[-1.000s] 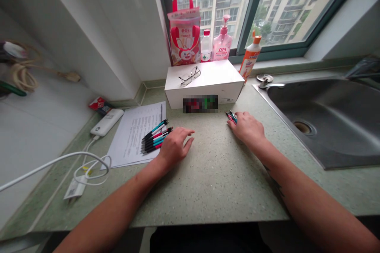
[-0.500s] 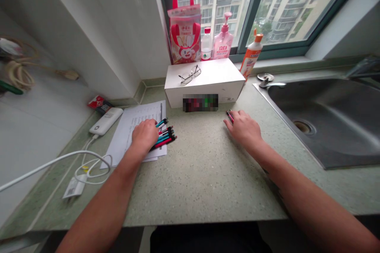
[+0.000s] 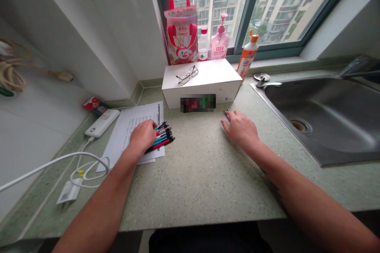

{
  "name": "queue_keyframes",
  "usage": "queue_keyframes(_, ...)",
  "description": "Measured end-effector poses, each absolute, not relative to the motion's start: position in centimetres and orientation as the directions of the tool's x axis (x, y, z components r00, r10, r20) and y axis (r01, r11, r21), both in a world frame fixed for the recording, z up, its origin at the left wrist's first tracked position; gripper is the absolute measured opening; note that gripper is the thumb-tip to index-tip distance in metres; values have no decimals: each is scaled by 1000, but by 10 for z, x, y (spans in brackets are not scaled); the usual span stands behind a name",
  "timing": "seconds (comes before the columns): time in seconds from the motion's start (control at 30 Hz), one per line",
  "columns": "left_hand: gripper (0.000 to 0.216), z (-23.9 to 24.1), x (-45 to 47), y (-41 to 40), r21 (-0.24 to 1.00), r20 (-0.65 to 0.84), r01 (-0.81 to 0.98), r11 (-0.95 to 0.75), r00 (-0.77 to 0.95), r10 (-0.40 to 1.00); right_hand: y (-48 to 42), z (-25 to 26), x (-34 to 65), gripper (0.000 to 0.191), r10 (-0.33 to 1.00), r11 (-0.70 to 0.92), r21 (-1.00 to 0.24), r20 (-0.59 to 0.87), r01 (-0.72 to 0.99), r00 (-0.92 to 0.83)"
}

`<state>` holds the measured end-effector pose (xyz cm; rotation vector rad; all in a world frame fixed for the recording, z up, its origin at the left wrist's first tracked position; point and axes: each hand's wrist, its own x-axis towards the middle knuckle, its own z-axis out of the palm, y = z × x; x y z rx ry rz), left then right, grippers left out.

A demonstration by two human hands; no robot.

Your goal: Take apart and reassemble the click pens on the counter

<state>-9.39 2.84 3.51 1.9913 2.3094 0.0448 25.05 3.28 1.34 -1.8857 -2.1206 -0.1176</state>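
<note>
Pens [image 3: 162,136] lying left of the white box [image 3: 204,81], left hand [image 3: 143,136] curling loose fingers over them; right hand [image 3: 240,128] resting below box, grip unclear.

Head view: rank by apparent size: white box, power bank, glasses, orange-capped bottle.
1. white box
2. power bank
3. orange-capped bottle, close to the power bank and farther from the camera, so this order is unsure
4. glasses, smallest
</note>
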Motion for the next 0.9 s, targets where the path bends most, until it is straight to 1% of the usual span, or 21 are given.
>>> queue_keyframes(0.07,19,37,-93,28,94,-21,985,145,-144,989,32,13,249,36,944,165,-145,309,976,-114)
queue_keyframes(0.1,18,38,-92,27,107,16,985,134,-136,991,32,13,248,35,935,189,-155,330,970,-129)
queue_keyframes(0.17,17,40,-88,25,166,141,983,73,-97,985,29,15,244,33,909,265,-188,374,946,-181)
queue_keyframes(0.23,17,40,-79,21,274,305,957,-93,5,952,24,17,237,31,868,386,-229,418,894,-268)
queue_keyframes(0.3,16,36,-65,14,366,413,875,-317,152,898,17,18,227,32,804,523,-266,470,810,-365)
queue_keyframes(0.37,16,27,-47,4,412,464,747,-522,322,826,8,18,216,41,731,633,-269,515,726,-447)
queue_keyframes(0.4,15,22,-38,-1,424,477,683,-595,391,788,3,17,211,44,699,677,-267,524,686,-486)
queue_keyframes(0.43,15,16,-29,-7,428,499,628,-650,435,749,0,15,206,45,678,708,-265,516,655,-524)
queue_keyframes(0.47,14,11,-21,-11,439,513,594,-674,450,731,-3,12,203,40,661,731,-260,497,631,-562)
queue_keyframes(0.5,13,6,-14,-15,462,513,576,-674,446,733,-4,10,200,33,653,744,-253,470,618,-593)
queue_keyframes(0.6,9,-3,-5,-18,501,508,570,-652,417,754,-3,3,200,25,701,710,-300,384,637,-601)
queue_keyframes(0.7,8,-4,-10,-13,540,509,583,-607,348,787,4,1,206,21,799,601,-446,308,663,-517)
queue_keyframes(0.77,7,-3,-15,-10,590,494,573,-568,300,816,8,0,210,19,837,539,-551,267,637,-478)
queue_keyframes(0.83,9,-2,-18,-8,664,445,549,-507,255,859,10,0,211,18,849,512,-621,258,594,-462)
queue_keyframes(0.9,17,-1,-19,-7,757,347,507,-411,221,912,11,0,211,17,850,508,-658,282,555,-444)
